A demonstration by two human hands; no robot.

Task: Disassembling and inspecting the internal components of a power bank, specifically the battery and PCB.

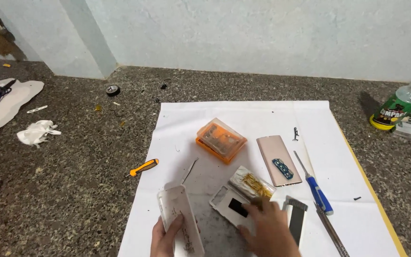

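Orange bit case (220,140); rose-gold cover (278,160); blue-handled screwdriver (316,187); orange-black screwdriver (142,168); white sheet (243,114); speckled grey counter (72,157).

Small repair workbench, informal workshop. Speckled stone counter (72,190) against a plain pale wall (243,33); white paper sheet (262,116) as work mat. On it: screwdrivers (316,186), orange bit case (220,140), opened casings (278,160), loose circuit board (282,168). Tape roll (112,90) and crumpled tissue (36,132) nearby.
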